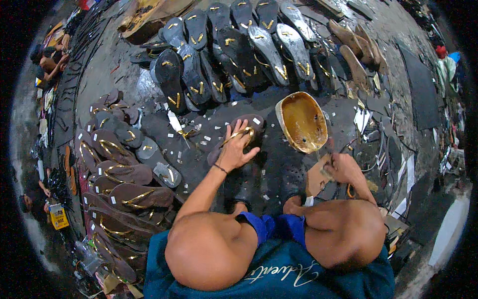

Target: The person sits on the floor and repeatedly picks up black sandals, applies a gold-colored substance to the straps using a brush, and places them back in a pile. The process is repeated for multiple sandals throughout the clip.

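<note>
"Head view: where is the glossy-strapped brown sandal [258,128] seen?"
"At dial centre, touched by the left hand [238,151], fingers spread apart."
"The right hand [343,168]?"
"Curled, at three; its grip cannot be told. An oval, amber-crusted tub [283,122] is set at two o'clock."

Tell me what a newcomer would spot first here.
Probably the tub of amber stuff right of centre, beyond the right hand. Then the gold-trimmed soles massed at the top, brown sandals at left, and the left hand spread on another sandal near the centre.
</note>
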A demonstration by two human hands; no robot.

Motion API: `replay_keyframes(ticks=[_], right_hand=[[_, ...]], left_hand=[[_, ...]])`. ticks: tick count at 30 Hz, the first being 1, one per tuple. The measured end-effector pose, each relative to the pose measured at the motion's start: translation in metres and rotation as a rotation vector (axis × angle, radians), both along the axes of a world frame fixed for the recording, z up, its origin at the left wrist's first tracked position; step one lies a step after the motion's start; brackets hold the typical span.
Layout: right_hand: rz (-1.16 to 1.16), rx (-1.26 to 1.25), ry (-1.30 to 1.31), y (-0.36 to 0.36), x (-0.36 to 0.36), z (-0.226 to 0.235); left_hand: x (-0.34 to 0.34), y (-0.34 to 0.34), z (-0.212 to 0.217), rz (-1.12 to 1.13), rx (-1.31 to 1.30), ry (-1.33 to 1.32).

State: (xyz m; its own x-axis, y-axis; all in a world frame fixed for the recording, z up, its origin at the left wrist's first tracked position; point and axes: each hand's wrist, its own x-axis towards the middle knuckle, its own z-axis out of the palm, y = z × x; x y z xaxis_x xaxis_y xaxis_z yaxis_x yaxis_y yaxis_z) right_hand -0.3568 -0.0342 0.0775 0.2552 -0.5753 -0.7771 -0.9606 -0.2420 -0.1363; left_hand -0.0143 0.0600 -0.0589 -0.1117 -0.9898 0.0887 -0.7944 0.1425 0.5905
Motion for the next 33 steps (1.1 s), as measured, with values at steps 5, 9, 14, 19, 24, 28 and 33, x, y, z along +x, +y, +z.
replay_keyframes(ticks=[5, 9, 14, 19, 24, 28, 33], right_hand=[[-0.557, 0.162, -0.952, -0.008, 0.040, 0.003], [-0.724, 0.087, -1.182, -0.025, 0.063, 0.043], [-0.693, 0.099, -1.332, -0.034, 0.107, 0.041], [-0.415, -0.265, -1.438, -0.048, 0.149, 0.048], [0.221, -0.404, -1.583, -0.035, 0.182, 0.040], [-0.070, -0.657, -1.592, -0.054, 0.202, 0.026], [-0.205, -0.588, -1.430, -0.076, 0.186, 0.043]], left_hand=[[0.037, -0.021, -0.018, -0.192, 0.040, -0.027], [0.027, -0.035, -0.011, -0.412, -0.001, -0.153], [0.023, -0.044, 0.000, -0.259, 0.122, -0.202], [0.004, -0.074, 0.105, 0.385, 0.460, 2.021], [0.015, -0.059, 0.119, 0.426, 0.213, 1.386], [-0.003, -0.037, 0.114, 0.503, 0.294, 1.544], [0.012, -0.035, 0.116, 0.510, 0.342, 1.751]])
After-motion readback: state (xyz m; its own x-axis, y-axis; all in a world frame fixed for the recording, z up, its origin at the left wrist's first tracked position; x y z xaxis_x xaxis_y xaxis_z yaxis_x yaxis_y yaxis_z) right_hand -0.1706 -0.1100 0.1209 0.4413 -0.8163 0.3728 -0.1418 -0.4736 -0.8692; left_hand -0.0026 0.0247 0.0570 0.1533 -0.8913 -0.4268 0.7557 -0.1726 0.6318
